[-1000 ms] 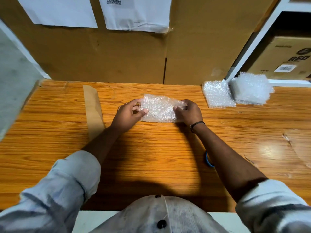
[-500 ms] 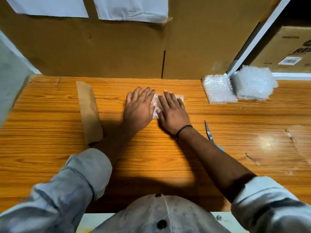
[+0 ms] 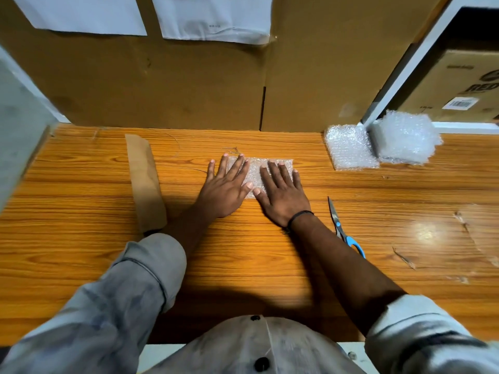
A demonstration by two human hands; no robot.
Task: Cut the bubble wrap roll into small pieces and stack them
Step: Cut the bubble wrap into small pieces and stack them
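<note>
The wooden table (image 3: 81,238) carries everything, backed by a cardboard wall (image 3: 189,85). At its far right corner sits a bulky bubble wrap bundle (image 3: 407,139); whether it is the roll or a taller pile I cannot tell. Touching its left side is a flat stack of cut pieces (image 3: 349,149). A brown paper strip (image 3: 145,182) lies well apart on the left. At the centre is the bubble wrap piece (image 3: 255,171), flat on the wood under both palms. The left hand (image 3: 225,187) and right hand (image 3: 283,195) lie side by side, fingers straight and spread, pressing down and gripping nothing. This looks like flattening a piece before it joins the stack. To do it well, smooth outward from the middle so no fold springs back, with light pressure that spares the bubbles. Then lift the piece by two edges and square it on the stack. The scissors (image 3: 340,228) lie closed just beside the right wrist, so keep the forearm clear of them.
</note>
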